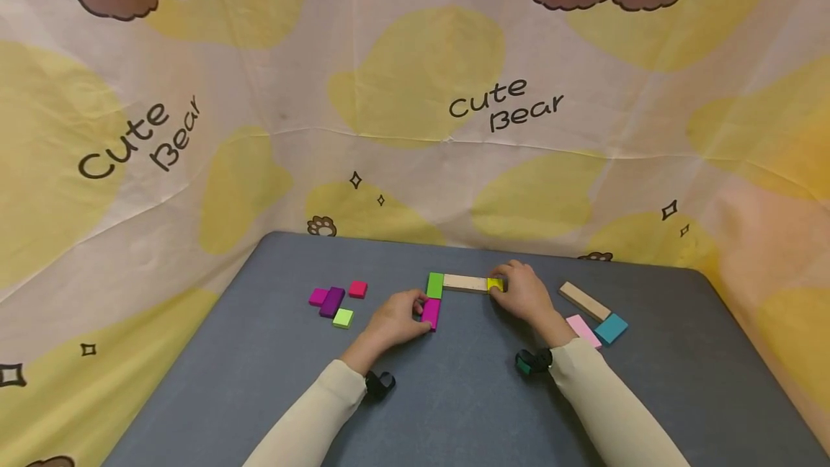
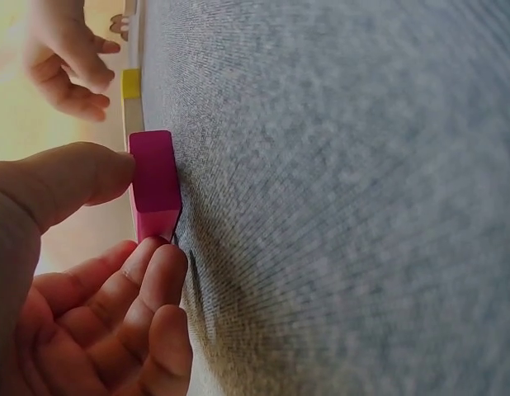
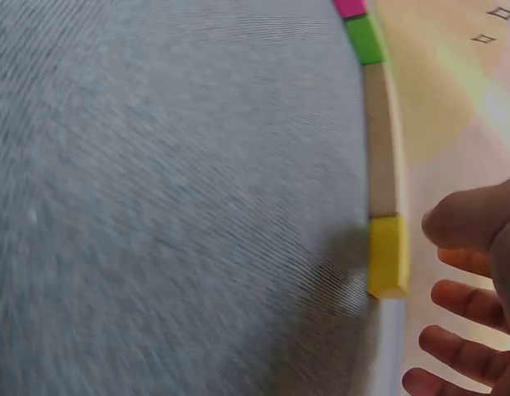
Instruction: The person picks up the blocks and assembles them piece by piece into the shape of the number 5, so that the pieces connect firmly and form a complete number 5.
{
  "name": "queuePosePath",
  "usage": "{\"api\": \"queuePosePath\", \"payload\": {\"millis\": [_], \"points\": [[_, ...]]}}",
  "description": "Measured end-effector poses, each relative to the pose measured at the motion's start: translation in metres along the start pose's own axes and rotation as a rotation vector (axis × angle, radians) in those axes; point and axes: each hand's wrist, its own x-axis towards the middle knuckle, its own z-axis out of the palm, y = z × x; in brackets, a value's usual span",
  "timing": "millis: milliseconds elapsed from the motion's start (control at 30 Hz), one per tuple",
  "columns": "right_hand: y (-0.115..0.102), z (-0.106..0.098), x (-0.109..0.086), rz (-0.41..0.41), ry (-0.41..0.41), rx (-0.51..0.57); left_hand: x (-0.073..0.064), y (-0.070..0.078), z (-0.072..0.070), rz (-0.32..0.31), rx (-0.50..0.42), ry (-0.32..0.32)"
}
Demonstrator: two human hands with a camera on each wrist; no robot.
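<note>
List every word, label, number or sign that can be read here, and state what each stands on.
"Cute Bear": on the hanging cloth, at left in the head view.
"Cute Bear": on the same cloth, near the middle.
Signs, no words: star outlines and a paw print, also on the cloth.
Blocks: no lettering visible.
Black wristbands: too small to tell whether they carry any marking.

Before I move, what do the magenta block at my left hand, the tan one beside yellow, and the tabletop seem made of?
Magenta block: possibly painted wood or plastic; smooth, evenly coloured. Tan block: likely unpainted wood; pale, matte. Tabletop: perhaps fabric-covered; matte, finely ribbed grey.
</note>
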Motion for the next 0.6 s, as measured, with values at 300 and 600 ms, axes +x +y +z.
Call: {"api": "queuePosePath", "payload": {"millis": [300,600], "points": [[0.02,-0.026,-0.013,0.091,0.05,0.048,-0.001,0.0,0.002,-0.008,-0.007,0.005],[0.052,-0.056,-0.031,0.189,0.018,0.013,0.0,0.0,0.003,-0.007,-0.005,0.007]]}}
